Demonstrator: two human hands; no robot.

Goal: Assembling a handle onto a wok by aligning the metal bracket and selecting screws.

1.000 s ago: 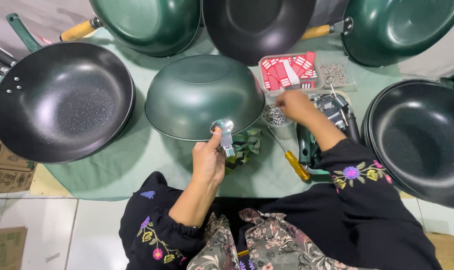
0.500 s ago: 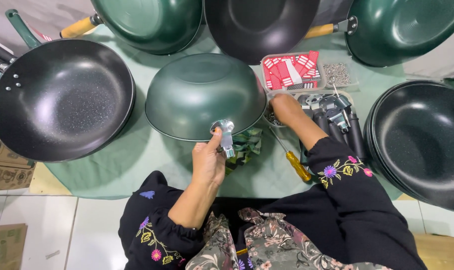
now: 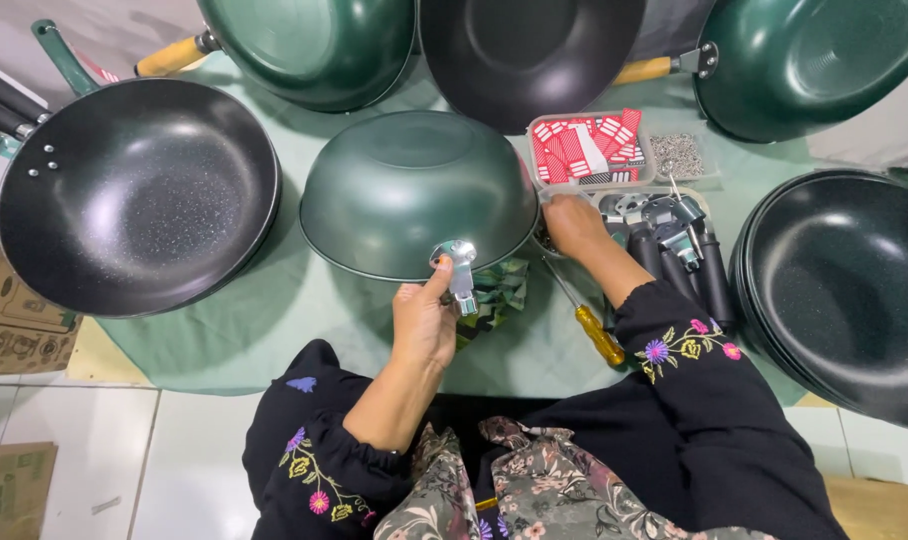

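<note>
An upside-down dark green wok lies on the green cloth in front of me. My left hand pinches a silver metal handle bracket against the wok's near rim. My right hand rests at the wok's right edge, beside a cluster of black handles with metal ends; its fingers are partly hidden behind the wok, so I cannot see whether it holds anything. A yellow-handled screwdriver lies on the cloth just below my right forearm.
A clear box of red-and-white packets and a tray of small screws sit behind my right hand. Black woks stand at the left, right and back; green pans with wooden handles line the back. Cardboard boxes lie at left.
My right hand has drawn back from the pile of black handles to the wok's right edge. My left hand stays on the bracket.
</note>
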